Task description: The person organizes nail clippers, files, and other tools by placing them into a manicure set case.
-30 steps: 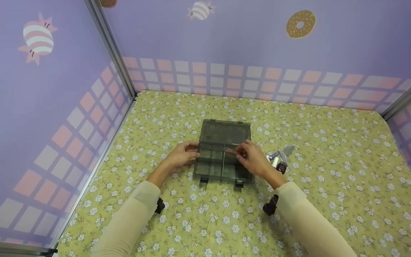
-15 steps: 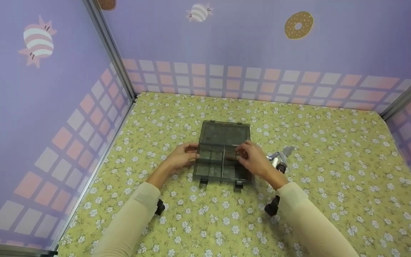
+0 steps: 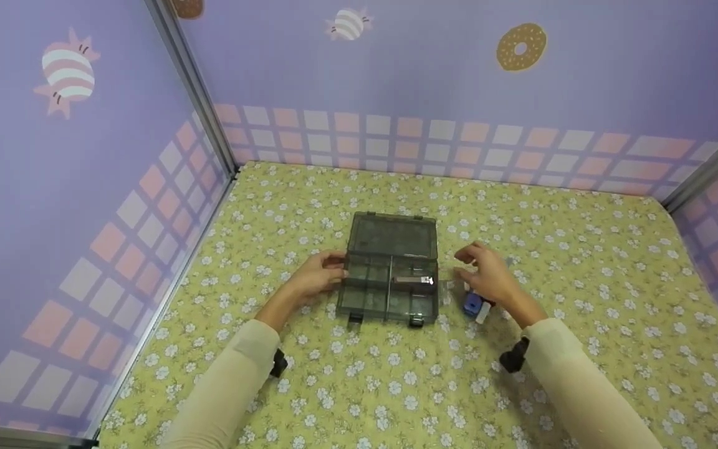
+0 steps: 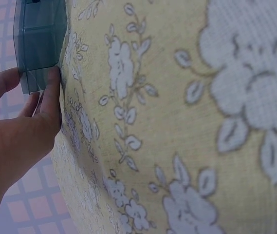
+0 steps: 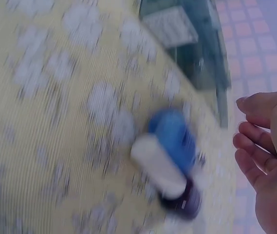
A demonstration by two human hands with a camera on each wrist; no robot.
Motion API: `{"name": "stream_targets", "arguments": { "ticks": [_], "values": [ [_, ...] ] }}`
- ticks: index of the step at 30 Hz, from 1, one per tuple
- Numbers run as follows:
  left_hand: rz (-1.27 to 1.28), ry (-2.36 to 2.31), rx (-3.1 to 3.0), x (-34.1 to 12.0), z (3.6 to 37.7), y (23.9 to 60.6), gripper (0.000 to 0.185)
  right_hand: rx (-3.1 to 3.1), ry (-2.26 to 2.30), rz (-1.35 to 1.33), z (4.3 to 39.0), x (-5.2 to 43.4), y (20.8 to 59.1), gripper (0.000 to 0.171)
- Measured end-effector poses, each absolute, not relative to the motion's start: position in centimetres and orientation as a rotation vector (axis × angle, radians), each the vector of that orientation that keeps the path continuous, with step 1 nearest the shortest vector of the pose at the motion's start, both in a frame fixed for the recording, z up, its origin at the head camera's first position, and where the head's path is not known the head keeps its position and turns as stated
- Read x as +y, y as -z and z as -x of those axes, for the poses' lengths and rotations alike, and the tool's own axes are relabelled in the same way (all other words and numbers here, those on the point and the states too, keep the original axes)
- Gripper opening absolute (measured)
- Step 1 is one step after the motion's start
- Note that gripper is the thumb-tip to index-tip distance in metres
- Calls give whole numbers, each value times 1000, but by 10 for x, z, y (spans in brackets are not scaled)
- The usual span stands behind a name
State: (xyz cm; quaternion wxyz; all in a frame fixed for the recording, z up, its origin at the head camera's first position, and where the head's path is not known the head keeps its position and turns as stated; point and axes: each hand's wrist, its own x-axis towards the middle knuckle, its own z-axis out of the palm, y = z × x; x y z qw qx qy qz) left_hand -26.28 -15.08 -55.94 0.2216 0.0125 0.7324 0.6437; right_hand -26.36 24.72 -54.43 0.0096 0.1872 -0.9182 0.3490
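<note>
Floral tabletop [image 3: 359, 386]: left hand [image 3: 312, 277] grips box [image 3: 390, 268] edge; right hand [image 3: 490, 277] hovers relaxed, empty, over blue piece [image 3: 472, 304]. Careless reach could knock it away.

Both arms reach forward — left hand [image 3: 314, 279] curled, right hand [image 3: 487, 277] hovering, fingers loosely spread.

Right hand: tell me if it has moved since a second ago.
Yes. The right hand has left the box and moved rightward, now open above the small items beside it.
</note>
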Motion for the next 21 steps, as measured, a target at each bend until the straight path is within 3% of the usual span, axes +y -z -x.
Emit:
{"name": "stream_targets", "arguments": {
  "ticks": [10, 21],
  "values": [
    [-50, -1749, 2030, -152, 262, 560, 57, -2859, -1223, -402, 265, 288, 565, 28],
    [-45, -1767, 2018, -152, 263, 559, 57, -2906, -1198, -368, 268, 291, 571, 28]
  ]
}}
